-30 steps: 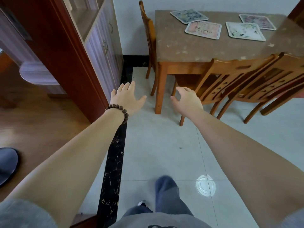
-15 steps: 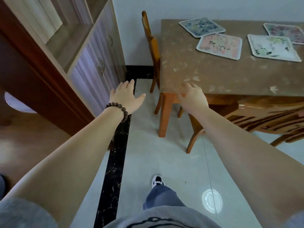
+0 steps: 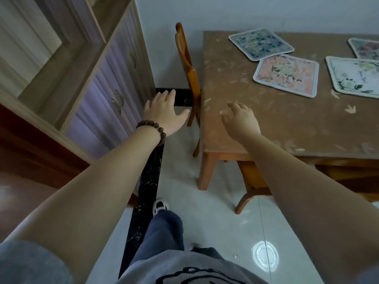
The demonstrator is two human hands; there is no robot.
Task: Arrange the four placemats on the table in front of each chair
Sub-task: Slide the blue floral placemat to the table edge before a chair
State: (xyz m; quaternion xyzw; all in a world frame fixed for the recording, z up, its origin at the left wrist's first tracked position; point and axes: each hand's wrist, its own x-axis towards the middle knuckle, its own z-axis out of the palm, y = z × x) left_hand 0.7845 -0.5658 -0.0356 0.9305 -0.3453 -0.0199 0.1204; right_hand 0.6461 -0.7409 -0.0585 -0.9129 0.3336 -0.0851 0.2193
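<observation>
Several floral placemats lie bunched at the far side of the brown table (image 3: pixel 266 128): a blue one (image 3: pixel 260 43), a pink one (image 3: pixel 287 74), a white one (image 3: pixel 356 78) and a fourth (image 3: pixel 367 49) cut off by the right edge. My right hand (image 3: pixel 240 121) hovers over the table's near left corner, fingers spread, holding nothing, well short of the mats. My left hand (image 3: pixel 162 113), with a bead bracelet at the wrist, is open in the air left of the table, beside a wooden chair (image 3: pixel 188 72).
A tall cabinet (image 3: pixel 98 78) with purple doors stands close on the left. Another chair (image 3: pixel 252 181) is tucked under the table's near side, only its legs showing. My foot (image 3: pixel 160 206) steps on pale floor tiles crossed by a black border strip (image 3: pixel 147 191).
I have walked closer to the table, which now looms larger. My right hand has moved from the near chair up over the table's corner. Both hands stay empty.
</observation>
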